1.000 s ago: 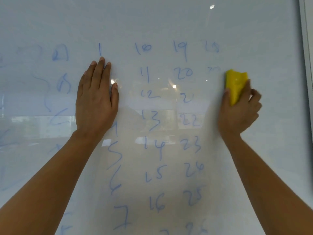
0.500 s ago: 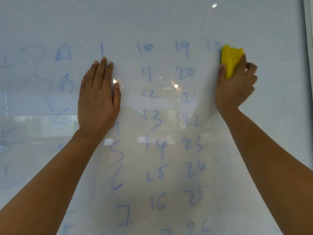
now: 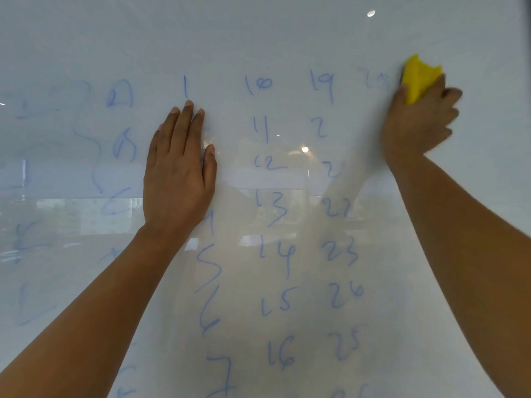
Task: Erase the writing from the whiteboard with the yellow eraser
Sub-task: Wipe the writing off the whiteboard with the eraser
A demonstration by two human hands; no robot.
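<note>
A glossy whiteboard fills the view, covered with columns of blue handwritten numbers. My right hand grips the yellow eraser and presses it against the board at the upper right, just right of a faint smeared number at the top of the last column. My left hand lies flat on the board, fingers together, below the "1". Parts of "20" and "21" in the third column are wiped away.
Faded, smeared blue marks cover the left part of the board. The board's dark right edge runs along the frame's right side. Ceiling lights reflect in the glossy surface.
My right hand has carried the eraser up and then to the right, wiping the last column's upper numbers and the zero of "20". My left hand has stayed flat in place.
</note>
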